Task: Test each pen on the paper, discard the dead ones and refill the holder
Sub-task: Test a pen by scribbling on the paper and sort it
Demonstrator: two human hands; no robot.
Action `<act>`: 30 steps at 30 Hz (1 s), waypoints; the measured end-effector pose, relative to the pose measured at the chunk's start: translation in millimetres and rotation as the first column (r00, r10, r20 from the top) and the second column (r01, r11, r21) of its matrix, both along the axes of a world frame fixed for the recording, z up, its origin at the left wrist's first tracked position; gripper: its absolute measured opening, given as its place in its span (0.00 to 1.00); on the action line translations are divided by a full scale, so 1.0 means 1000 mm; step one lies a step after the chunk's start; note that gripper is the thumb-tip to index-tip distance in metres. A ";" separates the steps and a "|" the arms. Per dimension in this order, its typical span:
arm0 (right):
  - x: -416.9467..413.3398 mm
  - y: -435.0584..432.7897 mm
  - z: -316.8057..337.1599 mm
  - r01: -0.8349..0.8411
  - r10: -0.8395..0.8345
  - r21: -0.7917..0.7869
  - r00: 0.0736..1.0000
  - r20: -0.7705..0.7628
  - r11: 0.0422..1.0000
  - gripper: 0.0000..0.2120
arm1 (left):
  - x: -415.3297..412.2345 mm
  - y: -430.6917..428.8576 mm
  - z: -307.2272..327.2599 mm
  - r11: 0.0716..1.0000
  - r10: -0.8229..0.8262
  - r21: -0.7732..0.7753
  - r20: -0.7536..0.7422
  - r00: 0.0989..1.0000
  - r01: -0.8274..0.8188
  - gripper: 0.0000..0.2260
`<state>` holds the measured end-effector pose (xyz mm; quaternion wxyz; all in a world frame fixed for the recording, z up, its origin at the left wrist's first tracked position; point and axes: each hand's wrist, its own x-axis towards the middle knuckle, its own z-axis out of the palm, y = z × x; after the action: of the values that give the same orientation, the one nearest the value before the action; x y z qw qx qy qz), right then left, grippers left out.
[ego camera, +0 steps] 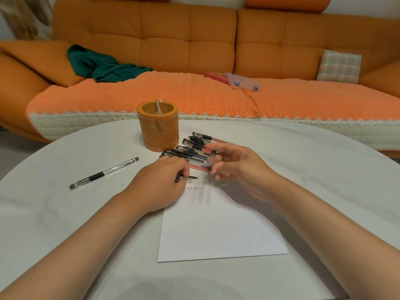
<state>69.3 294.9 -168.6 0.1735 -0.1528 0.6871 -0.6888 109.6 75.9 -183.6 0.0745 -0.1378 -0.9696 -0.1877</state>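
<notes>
Nearest lies the paper on the table, with a short row of test marks at its far edge. Just beyond them the left hand pinches a pen cap; the right hand holds a blurred pen in a loose grip. This looks like uncapping before testing; next, nib to paper. Farther off: the pen pile, a lone pen at left, then the holder.
</notes>
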 end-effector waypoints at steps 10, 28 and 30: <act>0.016 -0.017 -0.019 0.119 -0.119 -0.021 0.993 0.019 0.993 0.09 | -0.001 0.000 -0.008 1.000 -0.005 0.006 0.021 1.000 0.005 0.15; 0.012 -0.012 -0.021 0.112 0.013 0.387 0.952 -0.307 0.915 0.10 | -0.004 -0.002 -0.023 0.987 -0.039 0.160 0.031 0.999 0.034 0.12; 0.012 -0.011 -0.023 0.110 0.021 0.394 0.949 -0.313 0.912 0.09 | -0.004 -0.002 -0.022 0.989 -0.055 0.140 0.040 0.998 0.049 0.14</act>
<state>81.3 283.7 -191.7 0.0753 -0.2040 0.8372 -0.5019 105.7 73.9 -205.5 0.0578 -0.1532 -0.9518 -0.2594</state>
